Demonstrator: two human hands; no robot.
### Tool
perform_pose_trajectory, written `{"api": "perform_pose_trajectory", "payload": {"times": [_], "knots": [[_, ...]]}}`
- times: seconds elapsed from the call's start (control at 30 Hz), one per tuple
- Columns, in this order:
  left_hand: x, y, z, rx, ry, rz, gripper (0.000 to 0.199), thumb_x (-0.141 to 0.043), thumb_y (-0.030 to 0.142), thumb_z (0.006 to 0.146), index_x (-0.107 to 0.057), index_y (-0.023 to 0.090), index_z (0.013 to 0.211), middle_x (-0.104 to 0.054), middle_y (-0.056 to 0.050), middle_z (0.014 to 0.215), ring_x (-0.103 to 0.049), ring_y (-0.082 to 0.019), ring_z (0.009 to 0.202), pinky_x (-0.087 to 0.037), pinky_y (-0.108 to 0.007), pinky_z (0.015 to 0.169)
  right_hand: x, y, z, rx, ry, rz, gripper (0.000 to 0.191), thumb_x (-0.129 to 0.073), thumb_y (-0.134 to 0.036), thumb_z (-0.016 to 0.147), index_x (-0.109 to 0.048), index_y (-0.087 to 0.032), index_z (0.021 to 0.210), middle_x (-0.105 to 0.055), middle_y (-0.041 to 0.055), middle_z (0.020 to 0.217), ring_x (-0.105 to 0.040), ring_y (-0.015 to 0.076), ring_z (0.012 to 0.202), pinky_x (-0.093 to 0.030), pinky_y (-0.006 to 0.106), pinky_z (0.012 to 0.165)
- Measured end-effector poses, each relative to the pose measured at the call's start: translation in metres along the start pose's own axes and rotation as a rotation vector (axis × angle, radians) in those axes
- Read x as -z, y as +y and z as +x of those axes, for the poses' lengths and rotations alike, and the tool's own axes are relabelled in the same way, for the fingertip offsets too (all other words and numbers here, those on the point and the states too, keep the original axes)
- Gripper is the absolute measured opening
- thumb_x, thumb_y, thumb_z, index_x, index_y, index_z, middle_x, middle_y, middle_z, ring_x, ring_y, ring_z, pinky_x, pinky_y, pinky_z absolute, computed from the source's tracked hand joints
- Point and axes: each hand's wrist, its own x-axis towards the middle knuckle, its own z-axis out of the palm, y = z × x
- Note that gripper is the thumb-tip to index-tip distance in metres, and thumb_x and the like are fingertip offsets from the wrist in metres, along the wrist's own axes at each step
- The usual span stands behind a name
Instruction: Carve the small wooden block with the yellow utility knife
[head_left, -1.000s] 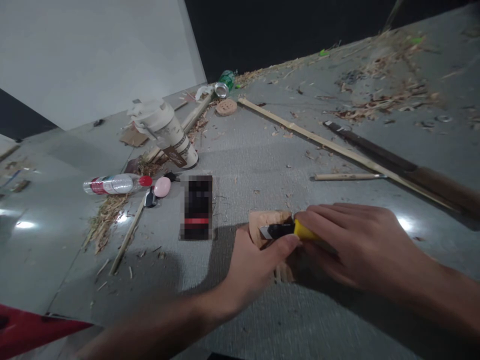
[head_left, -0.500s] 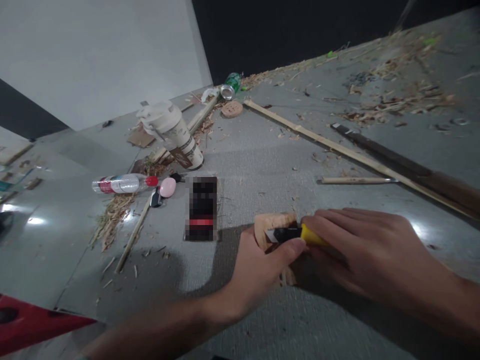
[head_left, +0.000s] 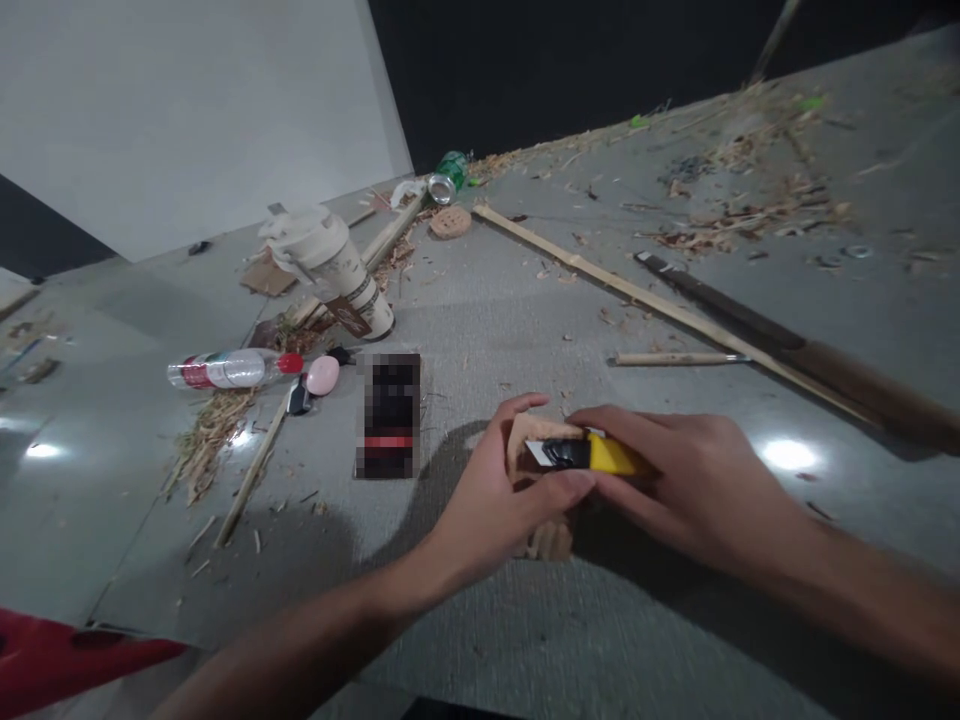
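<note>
My left hand (head_left: 506,490) is closed around a block of pale wood (head_left: 517,445), its thumb lying along the near side. Part of the block is hidden behind the fingers and the knife. In my right hand (head_left: 697,470) is a yellow and black utility knife (head_left: 611,455), its short blade out and pointing left over the wood. The left thumb tip meets the knife near the black part. Just below the hands, a grooved brown piece of wood (head_left: 551,542) shows; whether it belongs to the block I cannot tell.
A phone (head_left: 388,415) with a blurred-out screen lies left of the hands. Beyond stand a cup (head_left: 352,270), a plastic bottle (head_left: 236,368) and a green can (head_left: 450,175). Wooden sticks (head_left: 600,275), a dark long-handled tool (head_left: 757,325) and shavings (head_left: 206,440) are scattered on the grey floor.
The view has shifted slightly, so surroundings sit further left. My left index finger has lifted above the wood, and the knife is turned so more of its black part shows.
</note>
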Motion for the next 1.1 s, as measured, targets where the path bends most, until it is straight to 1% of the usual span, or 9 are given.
{"api": "perform_pose_trajectory", "payload": {"times": [0.13, 0.27, 0.4, 0.47, 0.53, 0.63, 0.8, 0.9, 1.1], "knots": [[-0.002, -0.006, 0.002, 0.056, -0.043, -0.020, 0.081, -0.089, 0.028, 0.077, -0.045, 0.027, 0.145, -0.069, -0.005, 0.117, -0.071, -0.021, 0.098, -0.058, -0.033, 0.085, 0.005, -0.003, 0.005, -0.145, -0.005, 0.181, 0.035, -0.056, -0.054, 0.106, -0.068, -0.022, 0.106, -0.071, -0.0006, 0.073, -0.063, 0.0178, 0.059, -0.039, 0.030, 0.055], [-0.005, -0.006, 0.000, 0.067, -0.061, 0.038, 0.094, -0.087, 0.027, 0.076, -0.035, 0.029, 0.154, -0.069, -0.006, 0.121, -0.073, -0.022, 0.097, -0.059, -0.035, 0.084, 0.007, -0.004, 0.009, -0.240, -0.148, 0.380, 0.036, -0.064, -0.055, 0.101, -0.063, -0.024, 0.083, -0.064, -0.0033, 0.068, -0.056, 0.0151, 0.060, -0.036, 0.030, 0.056], [0.010, 0.006, -0.008, -0.029, -0.090, 0.470, 0.101, -0.081, 0.039, 0.087, -0.019, 0.034, 0.167, -0.071, -0.008, 0.122, -0.073, -0.028, 0.102, -0.062, -0.044, 0.086, 0.007, -0.004, 0.008, -0.278, -0.188, 0.482, 0.043, -0.062, -0.052, 0.101, -0.052, -0.024, 0.071, -0.055, -0.0048, 0.064, -0.050, 0.0138, 0.060, -0.034, 0.030, 0.056], [0.030, 0.016, -0.012, -0.260, 0.048, 0.923, 0.088, -0.076, 0.047, 0.093, -0.028, 0.032, 0.165, -0.068, -0.012, 0.133, -0.069, -0.033, 0.117, -0.058, -0.053, 0.100, 0.006, -0.002, 0.008, -0.287, -0.154, 0.474, 0.042, -0.063, -0.052, 0.100, -0.051, -0.024, 0.070, -0.053, -0.0048, 0.062, -0.048, 0.0140, 0.059, -0.033, 0.031, 0.056], [0.057, 0.025, -0.014, -0.445, 0.290, 1.332, 0.083, -0.071, 0.049, 0.096, -0.031, 0.026, 0.164, -0.058, -0.017, 0.148, -0.057, -0.041, 0.136, -0.046, -0.063, 0.114, 0.004, 0.001, 0.007, -0.298, -0.139, 0.454, 0.041, -0.063, -0.051, 0.099, -0.051, -0.024, 0.070, -0.052, -0.0048, 0.062, -0.047, 0.0142, 0.059, -0.032, 0.031, 0.056], [0.094, 0.030, -0.016, -0.510, 0.485, 1.662, 0.079, -0.065, 0.049, 0.098, -0.033, 0.019, 0.163, -0.047, -0.022, 0.160, -0.038, -0.045, 0.153, -0.028, -0.068, 0.126, -0.001, 0.005, 0.007, -0.310, -0.150, 0.428, 0.041, -0.062, -0.052, 0.100, -0.051, -0.024, 0.072, -0.052, -0.0050, 0.062, -0.047, 0.0142, 0.060, -0.031, 0.031, 0.056], [0.123, 0.020, -0.019, -0.394, 0.420, 1.734, 0.073, -0.053, 0.053, 0.105, -0.030, 0.019, 0.165, -0.051, -0.021, 0.161, -0.037, -0.041, 0.157, -0.012, -0.072, 0.130, -0.005, 0.008, 0.006, -0.319, -0.157, 0.412, 0.042, -0.061, -0.052, 0.100, -0.048, -0.024, 0.071, -0.049, -0.0053, 0.062, -0.045, 0.0143, 0.060, -0.030, 0.031, 0.056], [0.125, 0.015, -0.019, -0.462, 0.433, 1.695, 0.071, -0.054, 0.052, 0.104, -0.031, 0.022, 0.164, -0.050, -0.018, 0.163, -0.034, -0.039, 0.159, -0.010, -0.070, 0.131, -0.003, 0.008, 0.006, -0.323, -0.153, 0.419, 0.042, -0.062, -0.051, 0.099, -0.048, -0.025, 0.071, -0.049, -0.0055, 0.062, -0.045, 0.0144, 0.060, -0.030, 0.031, 0.056], [0.132, 0.010, -0.015, -0.535, 0.338, 1.618, 0.064, -0.050, 0.052, 0.106, -0.035, 0.025, 0.162, -0.051, -0.015, 0.163, -0.036, -0.036, 0.160, -0.010, -0.068, 0.132, -0.001, 0.006, 0.008, -0.327, -0.154, 0.445, 0.042, -0.063, -0.052, 0.098, -0.047, -0.025, 0.070, -0.051, -0.0050, 0.063, -0.046, 0.0146, 0.060, -0.031, 0.031, 0.056]]}}
